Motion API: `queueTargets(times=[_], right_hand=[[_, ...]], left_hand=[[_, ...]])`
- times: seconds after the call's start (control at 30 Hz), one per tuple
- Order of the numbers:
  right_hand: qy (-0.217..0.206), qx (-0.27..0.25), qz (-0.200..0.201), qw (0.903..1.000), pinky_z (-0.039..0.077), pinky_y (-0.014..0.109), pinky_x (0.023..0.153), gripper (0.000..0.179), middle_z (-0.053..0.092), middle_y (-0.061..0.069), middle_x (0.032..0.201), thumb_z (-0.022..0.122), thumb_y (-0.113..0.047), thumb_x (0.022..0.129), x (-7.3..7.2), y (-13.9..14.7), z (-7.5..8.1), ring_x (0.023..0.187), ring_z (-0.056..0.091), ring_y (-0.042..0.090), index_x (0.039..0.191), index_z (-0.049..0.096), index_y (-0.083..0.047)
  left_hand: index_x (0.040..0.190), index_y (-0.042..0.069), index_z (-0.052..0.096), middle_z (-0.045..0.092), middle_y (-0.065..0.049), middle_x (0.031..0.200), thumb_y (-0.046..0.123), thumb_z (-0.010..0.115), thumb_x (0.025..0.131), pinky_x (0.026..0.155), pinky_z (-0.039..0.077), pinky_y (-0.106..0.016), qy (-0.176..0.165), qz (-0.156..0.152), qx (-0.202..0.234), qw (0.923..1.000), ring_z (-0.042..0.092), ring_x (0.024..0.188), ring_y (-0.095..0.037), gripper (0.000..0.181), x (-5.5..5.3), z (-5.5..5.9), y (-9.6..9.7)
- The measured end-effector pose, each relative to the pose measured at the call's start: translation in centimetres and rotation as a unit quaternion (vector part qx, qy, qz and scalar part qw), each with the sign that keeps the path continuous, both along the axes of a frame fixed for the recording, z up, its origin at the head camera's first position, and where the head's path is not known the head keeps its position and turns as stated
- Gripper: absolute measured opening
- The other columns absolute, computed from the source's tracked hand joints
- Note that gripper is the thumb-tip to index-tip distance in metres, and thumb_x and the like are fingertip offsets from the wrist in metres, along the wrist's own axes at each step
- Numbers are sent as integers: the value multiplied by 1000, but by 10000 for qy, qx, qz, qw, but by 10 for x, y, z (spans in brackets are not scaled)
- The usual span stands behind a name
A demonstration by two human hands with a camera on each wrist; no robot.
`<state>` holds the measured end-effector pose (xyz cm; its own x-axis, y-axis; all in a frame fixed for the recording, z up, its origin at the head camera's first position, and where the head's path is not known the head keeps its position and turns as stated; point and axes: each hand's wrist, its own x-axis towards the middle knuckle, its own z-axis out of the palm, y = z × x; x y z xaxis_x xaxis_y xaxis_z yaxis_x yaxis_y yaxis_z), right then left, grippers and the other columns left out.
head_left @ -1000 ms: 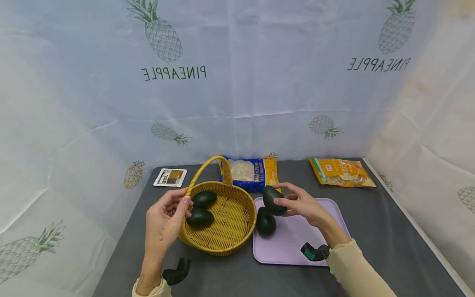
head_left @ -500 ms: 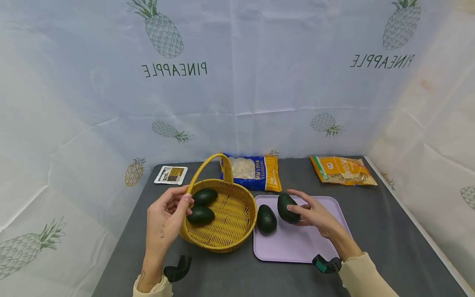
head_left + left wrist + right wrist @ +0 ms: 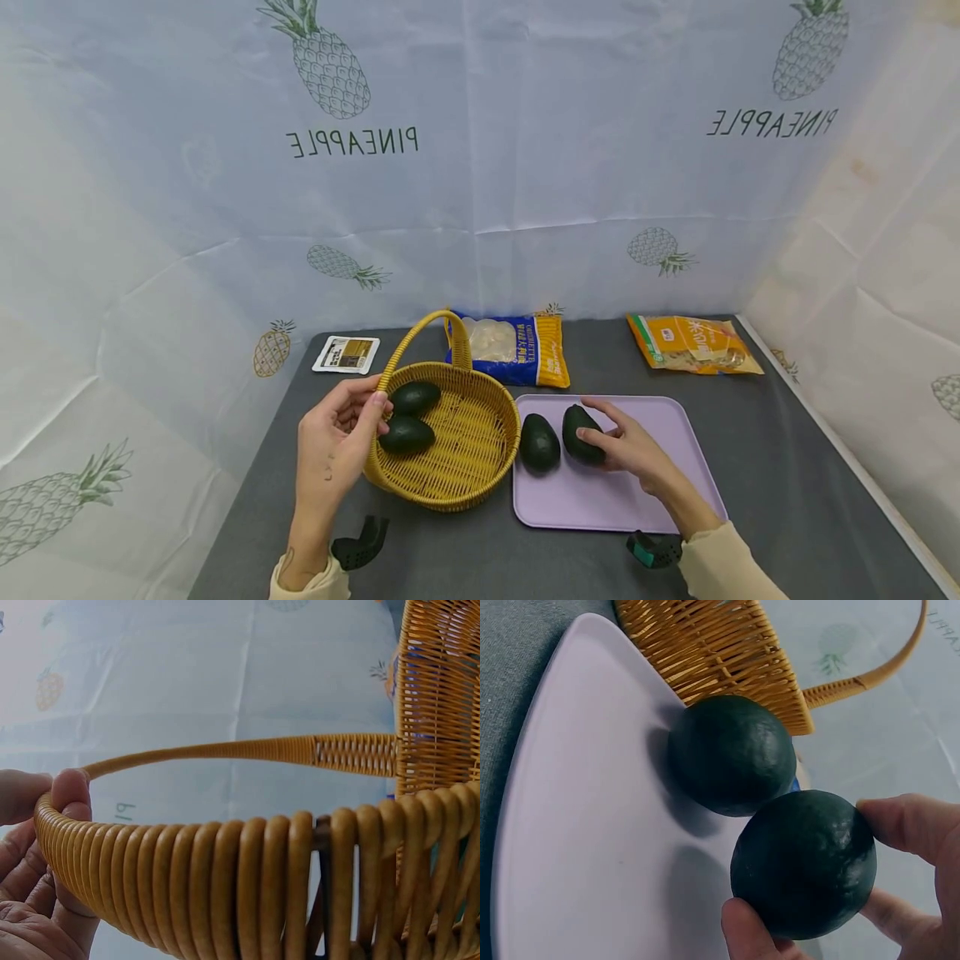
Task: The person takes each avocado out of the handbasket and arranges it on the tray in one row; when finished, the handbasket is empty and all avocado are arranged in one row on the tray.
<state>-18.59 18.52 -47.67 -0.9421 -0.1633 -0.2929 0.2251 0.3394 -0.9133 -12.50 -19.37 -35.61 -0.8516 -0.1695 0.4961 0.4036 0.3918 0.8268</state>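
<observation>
My left hand [image 3: 333, 450] pinches the handle of a yellow woven basket [image 3: 472, 454]; the left wrist view shows thumb and fingers round the handle [image 3: 180, 862]. Inside the basket's left side lie two dark green avocados, a rear avocado [image 3: 415, 398] and a front avocado [image 3: 407, 435]. Right of the basket is a lilac tray [image 3: 592, 507], with one avocado [image 3: 538, 443] at its left end. Beside that one, my right hand [image 3: 633, 450] grips another avocado [image 3: 802, 862] between thumb and fingers, low over the tray. Whether it touches the tray I cannot tell.
Behind the basket lies a blue and yellow pasta bag [image 3: 510, 350]. An orange food bag [image 3: 693, 343] is at the back right, a small white packet [image 3: 347, 354] at the back left. A pineapple-print cloth [image 3: 525, 183] hangs round the grey table [image 3: 450, 554].
My right hand has carried its avocado rightward, away from the basket side, and lowered it toward the tray beside the other avocado. My left hand stays on the basket handle.
</observation>
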Motion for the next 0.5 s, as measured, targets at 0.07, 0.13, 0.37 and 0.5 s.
queueTargets(times=[0.07,0.13,0.37,0.5], right_hand=[[-7,34,-34,10000,63,43,77,69,52,30,132,71,-35,95,1,-1,-1,102,60,28,155,41,-20],[2,63,-58,10000,63,43,76,68,52,30,132,71,-36,95,1,-2,-2,103,60,28,154,42,-19],[36,195,-173,9997,63,43,74,65,56,29,126,72,-37,94,3,-7,-5,101,62,27,150,47,-18],[31,314,-213,9993,63,43,72,63,59,27,124,73,-38,93,5,-10,-7,100,63,26,148,50,-18]], left_hand=[[112,3,74,72,-10,82,1,69,94,56,54,-19,9,-9,17,10000,64,58,-11,19,0,0,0],[112,3,74,72,-10,82,1,69,94,56,54,-19,18,-9,18,10000,64,58,-11,19,0,0,0],[112,3,74,72,-11,83,1,69,94,57,55,-19,9,-26,39,10000,64,59,-12,19,1,0,0],[112,4,74,72,-11,83,1,69,94,57,55,-19,-4,-24,45,10000,64,59,-12,19,1,0,0]])
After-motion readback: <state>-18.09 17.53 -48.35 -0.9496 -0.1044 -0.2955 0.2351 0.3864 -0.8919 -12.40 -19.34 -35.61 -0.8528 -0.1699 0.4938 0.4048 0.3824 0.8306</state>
